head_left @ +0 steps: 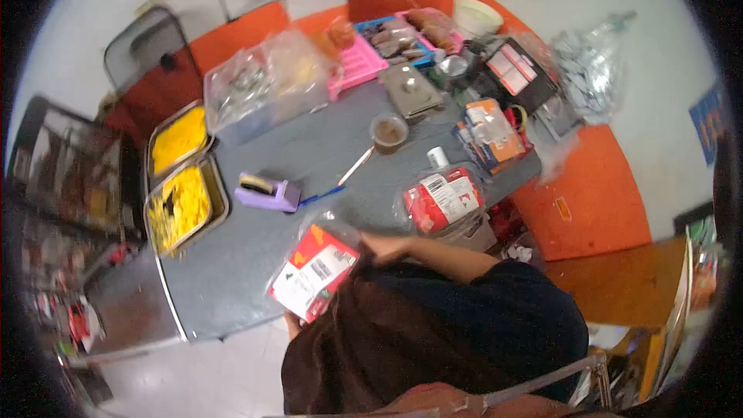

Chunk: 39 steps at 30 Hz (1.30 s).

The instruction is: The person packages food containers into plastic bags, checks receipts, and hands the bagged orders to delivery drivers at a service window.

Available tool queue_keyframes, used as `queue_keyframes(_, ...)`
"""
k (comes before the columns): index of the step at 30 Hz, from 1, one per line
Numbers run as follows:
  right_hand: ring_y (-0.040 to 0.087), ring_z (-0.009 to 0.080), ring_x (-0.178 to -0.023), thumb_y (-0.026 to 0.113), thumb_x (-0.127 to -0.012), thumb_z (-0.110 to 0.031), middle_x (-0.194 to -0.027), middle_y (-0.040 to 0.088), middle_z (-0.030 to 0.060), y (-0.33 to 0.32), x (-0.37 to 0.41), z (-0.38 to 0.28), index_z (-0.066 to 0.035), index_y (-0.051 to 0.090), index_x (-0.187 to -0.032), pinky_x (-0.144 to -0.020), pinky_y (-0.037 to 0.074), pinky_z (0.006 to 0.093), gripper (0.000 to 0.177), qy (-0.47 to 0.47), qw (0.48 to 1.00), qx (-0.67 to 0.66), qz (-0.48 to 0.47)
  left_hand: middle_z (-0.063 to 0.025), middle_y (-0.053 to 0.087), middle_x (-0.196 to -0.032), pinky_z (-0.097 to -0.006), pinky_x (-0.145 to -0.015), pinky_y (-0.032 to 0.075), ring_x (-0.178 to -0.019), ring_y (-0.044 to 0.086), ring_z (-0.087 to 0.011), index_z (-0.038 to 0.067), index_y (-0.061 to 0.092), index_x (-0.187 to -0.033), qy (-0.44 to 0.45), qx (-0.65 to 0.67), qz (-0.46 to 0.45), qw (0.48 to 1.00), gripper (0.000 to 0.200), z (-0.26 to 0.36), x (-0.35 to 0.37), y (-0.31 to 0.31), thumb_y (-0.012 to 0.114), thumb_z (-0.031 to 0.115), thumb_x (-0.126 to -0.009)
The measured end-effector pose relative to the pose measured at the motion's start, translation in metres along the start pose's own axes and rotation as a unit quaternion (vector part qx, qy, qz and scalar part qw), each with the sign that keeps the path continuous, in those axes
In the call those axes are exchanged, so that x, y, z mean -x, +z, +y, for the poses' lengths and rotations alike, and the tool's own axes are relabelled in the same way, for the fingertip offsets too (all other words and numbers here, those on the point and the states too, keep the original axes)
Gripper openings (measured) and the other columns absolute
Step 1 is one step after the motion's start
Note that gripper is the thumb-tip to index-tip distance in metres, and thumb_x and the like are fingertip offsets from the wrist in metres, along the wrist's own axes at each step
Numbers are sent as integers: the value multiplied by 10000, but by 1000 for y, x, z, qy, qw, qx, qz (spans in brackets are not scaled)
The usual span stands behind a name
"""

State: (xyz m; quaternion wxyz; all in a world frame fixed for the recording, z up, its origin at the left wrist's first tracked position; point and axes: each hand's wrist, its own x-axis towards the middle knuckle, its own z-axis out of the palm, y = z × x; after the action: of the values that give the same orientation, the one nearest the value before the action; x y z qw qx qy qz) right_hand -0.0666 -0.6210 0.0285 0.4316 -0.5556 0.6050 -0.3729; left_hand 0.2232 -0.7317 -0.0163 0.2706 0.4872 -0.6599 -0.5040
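A red package with a large white printed label, wrapped in clear plastic, is tilted at the table's near edge, close to my body. My left hand grips its lower corner, mostly hidden behind my clothing and the package. From the other side, my right hand is closed on the upper right edge, fingers partly hidden by the plastic. Beyond the package sit a purple tape dispenser and a blue pen. A second red package with a white label rests to the right of my right hand.
Metal trays of yellow food stand on the left of the grey table. Along the back are a clear plastic bin, a pink basket and a lidded metal container. A cup of brown contents stands mid-table.
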Motion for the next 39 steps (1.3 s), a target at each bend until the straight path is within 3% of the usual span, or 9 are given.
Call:
queue_keyframes(4, 437, 340, -1067, 683, -610, -307, -1142, 456, 210, 21, -3, -17, -18, 360, -1192, -903, 344, 392, 726, 105, 985, -36, 130, -72, 463, -1130, -384, -829, 391, -1030, 471, -248, 94, 421, -1153, 9, 4, -35, 999, 372, 38, -16, 21, 522, 179, -805)
queue_keyframes(8, 504, 342, -835, 631, -671, -260, -912, 514, 186, 33, -16, 25, -30, 473, -1048, -737, 406, 384, 470, -49, 949, 80, 300, -73, 462, -1132, -387, -831, 389, -1032, 471, -251, 95, 420, -1154, 12, 20, -54, 998, 372, 60, -30, 39, 520, 184, -806)
queue_keyframes(12, 550, 246, -876, 576, -739, -131, -924, 542, 141, -7, 31, -25, -33, 389, -1158, -730, 439, 343, 469, 55, 981, 16, 187, -73, 462, -1134, -390, -832, 388, -1034, 470, -253, 96, 420, -1154, 5, 35, -62, 997, 373, 87, -42, 68, 518, 189, -806)
queue_keyframes(14, 586, 153, -815, 509, -813, -74, -890, 565, 91, -58, 73, -66, -33, 411, -1152, -663, 467, 268, 355, 82, 973, -201, 81, -74, 462, -1135, -391, -833, 387, -1034, 470, -254, 97, 420, -1155, 0, 41, -61, 997, 374, 100, -46, 90, 518, 191, -807)
queue_keyframes(18, 557, 96, -765, 567, -804, -190, -813, 595, 41, -226, 166, -63, -24, 549, -951, -666, 459, 251, 222, -101, 897, -182, 390, -74, 462, -1136, -394, -835, 386, -1036, 469, -256, 98, 419, -1155, -19, 62, -47, 997, 375, 126, -50, 144, 516, 196, -807)
queue_keyframes(21, 587, 189, -759, 565, -767, -159, -850, 615, 102, -383, 226, -49, -18, 607, -852, -714, 451, 296, 170, 37, 779, 103, 618, -75, 461, -1138, -396, -836, 385, -1037, 469, -258, 99, 418, -1156, -42, 83, -28, 995, 375, 144, -52, 191, 514, 200, -807)
queue_keyframes(25, 582, 295, -786, 518, -747, -92, -848, 595, 176, -565, 264, 30, -1, 588, -889, -700, 457, 360, 183, 63, 634, 442, 632, -75, 461, -1139, -399, -837, 384, -1039, 468, -260, 100, 418, -1157, -81, 106, 5, 991, 376, 170, -51, 248, 512, 204, -808)
queue_keyframes(35, 573, 276, -753, 510, -786, -232, -965, 559, 186, -694, 232, 87, -83, 410, -1217, -633, 457, 433, 466, 501, 710, 362, 338, -77, 460, -1144, -406, -841, 381, -1043, 467, -266, 103, 416, -1159, -147, 125, 67, 979, 379, 202, -33, 300, 508, 216, -809)
queue_keyframes(39, 519, 211, -846, 429, -846, -266, -1081, 485, 153, -712, 228, 90, -120, 413, -1206, -659, 474, 352, 389, 243, 842, -157, 456, -78, 460, -1145, -409, -842, 379, -1044, 466, -268, 104, 416, -1160, -158, 124, 78, 976, 380, 209, -32, 311, 506, 221, -810)
